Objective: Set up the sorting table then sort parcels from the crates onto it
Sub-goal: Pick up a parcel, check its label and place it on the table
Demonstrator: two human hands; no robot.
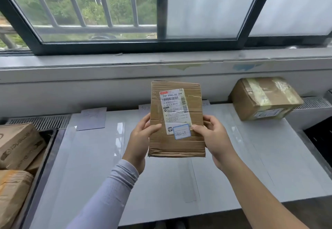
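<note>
I hold a flat brown cardboard parcel upright above the middle of the grey sorting table, its white shipping label and small blue-edged sticker facing me. My left hand grips its left edge, thumb on the front. My right hand grips the right edge, thumb on the blue-edged sticker. A taped brown box sits on the table's far right corner. At the left, a dark crate holds more cardboard parcels.
Paper labels lie along the table's far edge, dividing it into zones. A window sill and barred window run behind the table. A second dark crate shows at the right edge. Floor vents line the wall.
</note>
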